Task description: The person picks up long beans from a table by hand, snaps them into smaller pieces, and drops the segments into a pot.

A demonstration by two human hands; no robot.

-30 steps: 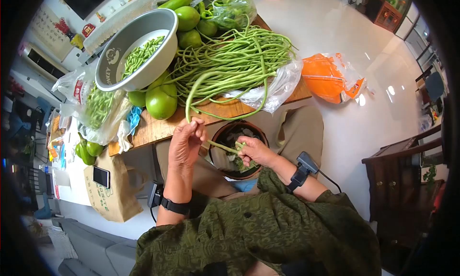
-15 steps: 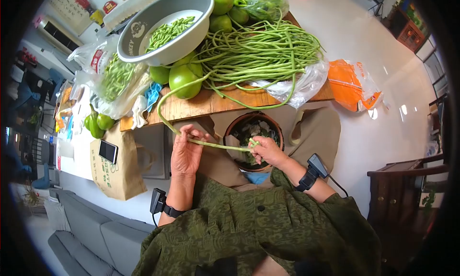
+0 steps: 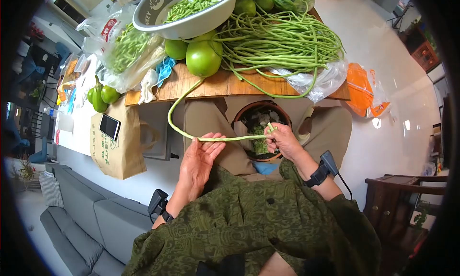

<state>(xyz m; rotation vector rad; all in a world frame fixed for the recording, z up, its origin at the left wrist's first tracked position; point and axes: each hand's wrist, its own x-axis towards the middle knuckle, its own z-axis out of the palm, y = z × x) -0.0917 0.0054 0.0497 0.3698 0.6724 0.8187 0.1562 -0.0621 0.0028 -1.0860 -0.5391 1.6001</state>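
Observation:
A long green bean (image 3: 178, 127) hangs from the table's edge, bends, and runs across to my right hand. My left hand (image 3: 197, 163) is palm up, its fingers stretched out, with the bean lying across them near the thumb. My right hand (image 3: 284, 143) is closed around the bean's near end, and short green bits poke out above its fingers. Below, between the knees, sits a bin (image 3: 238, 119) with pale and green scraps inside. A heap of long beans (image 3: 282, 43) lies on the wooden table (image 3: 230, 88), partly over a clear plastic bag (image 3: 330, 82).
A grey-and-white basin (image 3: 201, 23) with cut bean pieces (image 3: 191, 7) stands on the table beside round green fruits (image 3: 204, 58). To the left are a bag of green beans (image 3: 127, 48), a blue mask (image 3: 166, 71) and a phone (image 3: 109, 127) on a paper bag (image 3: 117, 154).
My left hand has moved right and down, its fingers opening from a curl to lie flatter under the bean. My right hand has shifted slightly right and up. The whole view has shifted.

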